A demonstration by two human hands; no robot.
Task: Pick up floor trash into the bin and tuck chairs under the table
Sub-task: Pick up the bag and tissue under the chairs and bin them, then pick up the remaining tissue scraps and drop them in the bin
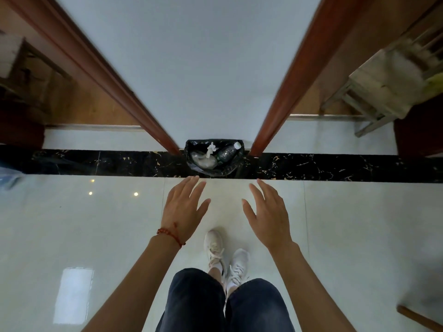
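Observation:
A bin (pixel 191 146) lined with a black bag stands on the floor against a white wall, between two red-brown door frames. Inside it lie a clear plastic bottle (pixel 227 152), a crumpled white tissue (pixel 211 148) and a clear plastic piece (pixel 202 160). My left hand (pixel 184 209), with a red bead bracelet at the wrist, hovers just in front of the bin, fingers spread and holding nothing. My right hand (pixel 267 215) hovers level with it, a little to the right, also spread and holding nothing.
A black marble strip (pixel 335 167) crosses the pale glossy tile floor under the bin. A light wooden stool (pixel 381 92) stands in the right doorway. A wooden piece (pixel 417 319) pokes in at the bottom right. My feet in white sneakers (pixel 225 257) stand behind my hands.

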